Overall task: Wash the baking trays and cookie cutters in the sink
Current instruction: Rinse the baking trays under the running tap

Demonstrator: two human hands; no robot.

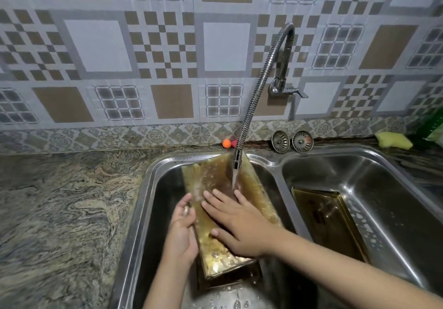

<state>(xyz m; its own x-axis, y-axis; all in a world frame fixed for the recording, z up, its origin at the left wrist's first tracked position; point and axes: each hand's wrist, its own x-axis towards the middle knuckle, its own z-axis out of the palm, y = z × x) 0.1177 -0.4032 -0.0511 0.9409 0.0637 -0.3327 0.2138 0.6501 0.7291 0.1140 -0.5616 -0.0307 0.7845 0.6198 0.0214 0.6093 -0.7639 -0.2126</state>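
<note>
A gold-coloured baking tray [211,176] leans tilted in the left sink basin [153,203], its far end under running water from the flexible tap [237,160]. My left hand [181,227] grips the tray's left edge. My right hand [237,222] lies flat on the tray's wet surface, fingers spread. A second gold tray [328,222] lies in the right basin [388,188] with soap foam beside it. Another dark tray edge [227,282] shows beneath the held tray. No cookie cutters are visible.
A granite counter [60,212] stretches to the left. Two metal sink strainers [291,141] lean on the wall behind the divider. A yellow sponge [394,140] and a green packet [431,126] sit at the back right. Small orange and pink balls [227,143] rest by the tap hose.
</note>
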